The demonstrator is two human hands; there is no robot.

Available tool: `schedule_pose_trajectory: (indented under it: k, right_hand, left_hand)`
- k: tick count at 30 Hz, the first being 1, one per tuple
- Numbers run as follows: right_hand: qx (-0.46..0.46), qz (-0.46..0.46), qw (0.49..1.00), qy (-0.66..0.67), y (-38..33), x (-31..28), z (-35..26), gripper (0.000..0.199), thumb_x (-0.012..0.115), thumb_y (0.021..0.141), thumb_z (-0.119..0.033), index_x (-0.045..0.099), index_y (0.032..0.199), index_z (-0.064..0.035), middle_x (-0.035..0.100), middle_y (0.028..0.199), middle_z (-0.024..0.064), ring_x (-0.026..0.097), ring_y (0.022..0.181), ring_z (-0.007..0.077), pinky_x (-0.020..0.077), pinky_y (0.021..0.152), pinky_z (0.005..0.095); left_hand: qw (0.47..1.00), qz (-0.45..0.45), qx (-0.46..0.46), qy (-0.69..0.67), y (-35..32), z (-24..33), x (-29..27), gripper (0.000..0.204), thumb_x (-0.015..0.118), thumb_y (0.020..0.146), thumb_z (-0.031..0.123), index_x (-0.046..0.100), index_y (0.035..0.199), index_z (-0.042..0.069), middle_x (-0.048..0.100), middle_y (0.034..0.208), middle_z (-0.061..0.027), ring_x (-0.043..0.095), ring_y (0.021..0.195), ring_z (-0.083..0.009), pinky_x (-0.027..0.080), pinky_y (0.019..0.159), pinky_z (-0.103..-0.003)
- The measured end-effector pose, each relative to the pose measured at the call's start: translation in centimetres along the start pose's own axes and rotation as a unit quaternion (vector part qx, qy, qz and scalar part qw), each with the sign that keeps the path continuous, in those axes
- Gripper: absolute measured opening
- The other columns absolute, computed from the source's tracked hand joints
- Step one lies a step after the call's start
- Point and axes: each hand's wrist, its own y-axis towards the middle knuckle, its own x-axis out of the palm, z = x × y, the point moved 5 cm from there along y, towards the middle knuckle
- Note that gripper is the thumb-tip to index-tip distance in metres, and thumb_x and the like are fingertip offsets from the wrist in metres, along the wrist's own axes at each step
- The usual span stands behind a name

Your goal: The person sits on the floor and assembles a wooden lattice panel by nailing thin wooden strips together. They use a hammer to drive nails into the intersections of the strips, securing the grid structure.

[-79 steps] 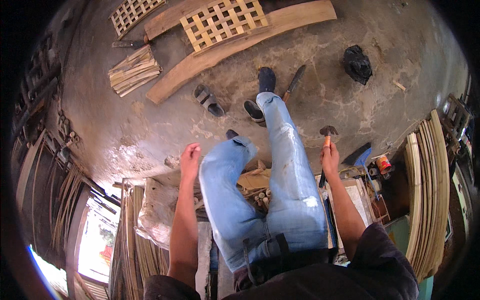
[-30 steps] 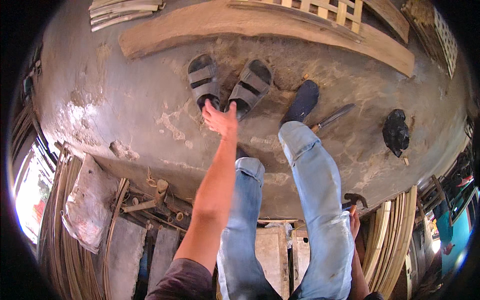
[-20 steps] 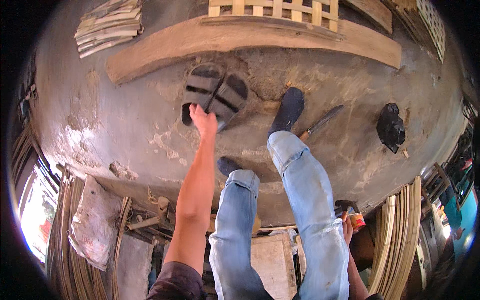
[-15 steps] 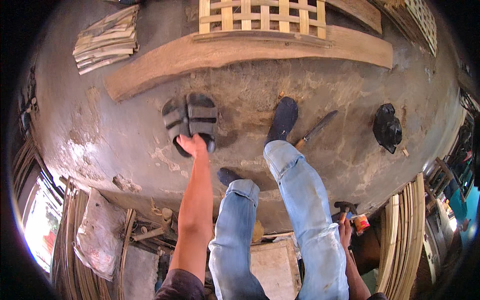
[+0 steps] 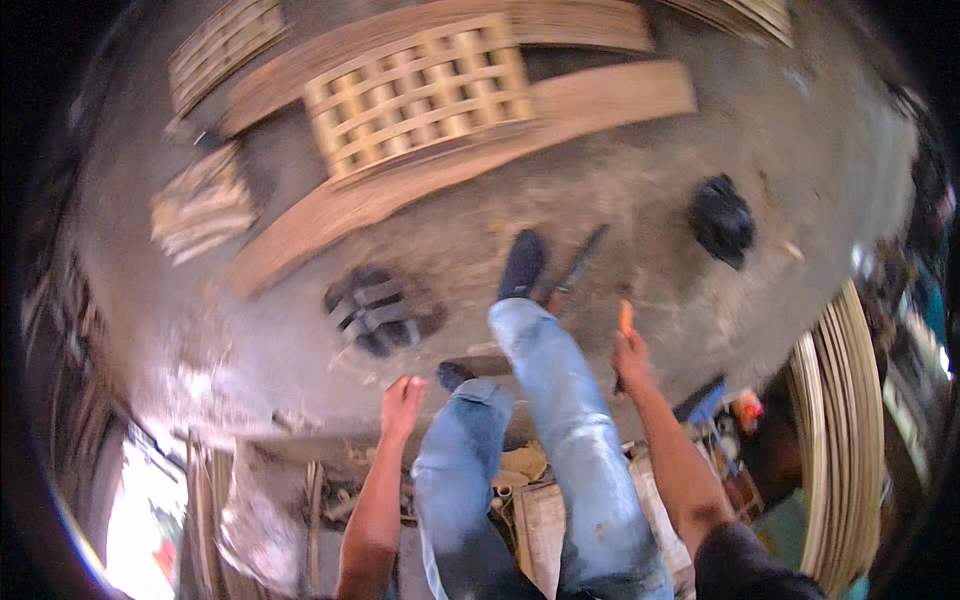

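Observation:
A pair of dark strapped slippers [image 5: 370,310] lies on the floor at the left. Just below and right of them is my left hand [image 5: 402,402], apart from them, its fingers loosely bent and blurred, with nothing seen in it. My right hand [image 5: 630,358] is raised to the right of my knees, closed around a slim tool with an orange end [image 5: 626,318] pointing away from me. A dark part shows beneath the fist; blur hides the tool's kind. A long knife [image 5: 580,262] lies on the floor beside my socked right foot [image 5: 523,263].
Ahead, a woven bamboo panel [image 5: 420,95] rests on curved wooden boards [image 5: 610,100]. A stack of bamboo strips [image 5: 203,207] lies at far left, a black plastic bag [image 5: 722,222] at right. Long bamboo strips [image 5: 845,440] stand at lower right.
My left hand has let go of the slippers and drawn back toward me. My right hand has come up from beside my leg with the orange-ended tool. The view has shifted and turned.

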Motion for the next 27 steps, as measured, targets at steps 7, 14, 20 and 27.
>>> schedule_pose_trajectory:
  k: [7,14,20,27]
  right_hand:
    - [-0.149,0.028,0.987,-0.061,-5.6,6.6,-16.3,0.042,0.056,0.097,-0.036,0.055,0.123,-0.0024,0.066,0.1,0.023,0.065,0.099,0.0383,0.0492,0.084,0.047]
    - [-0.176,-0.127,0.971,-0.097,-3.4,2.0,-15.5,0.045,0.058,0.098,-0.035,0.054,0.131,-0.0036,0.066,0.112,0.0163,0.063,0.106,0.0301,0.0482,0.094,0.0387]
    - [-0.142,0.479,0.856,-0.132,14.9,-26.7,-8.8,0.029,0.057,0.094,-0.029,0.07,0.096,-0.0034,0.068,0.085,0.0178,0.066,0.082,0.0338,0.0502,0.077,0.0431]
    - [-0.169,0.164,0.879,-0.415,33.7,-24.3,-11.3,0.033,0.058,0.089,-0.021,0.062,0.112,0.002,0.06,0.115,0.0255,0.058,0.106,0.0393,0.0459,0.093,0.0492]
  left_hand:
    - [0.957,-0.252,0.1,-0.104,2.5,21.8,8.9,0.042,0.054,0.102,0.031,0.054,0.132,0.003,0.068,0.109,-0.008,0.064,0.098,-0.0161,0.05,0.086,-0.03]
    - [0.938,-0.091,-0.073,-0.328,2.8,29.0,12.8,0.019,0.063,0.097,0.026,0.057,0.108,0.012,0.065,0.1,-0.0028,0.056,0.075,-0.009,0.048,0.063,-0.027]
    - [0.906,0.047,-0.19,-0.374,-2.0,26.8,6.2,0.016,0.059,0.099,0.024,0.055,0.11,0.013,0.045,0.077,0.006,0.037,0.055,-0.002,0.033,0.047,-0.02]
    - [0.892,0.028,-0.253,-0.374,-1.5,27.5,6.2,0.023,0.056,0.1,0.023,0.055,0.118,0.01,0.045,0.076,0.0061,0.039,0.056,-0.0028,0.036,0.049,-0.019]
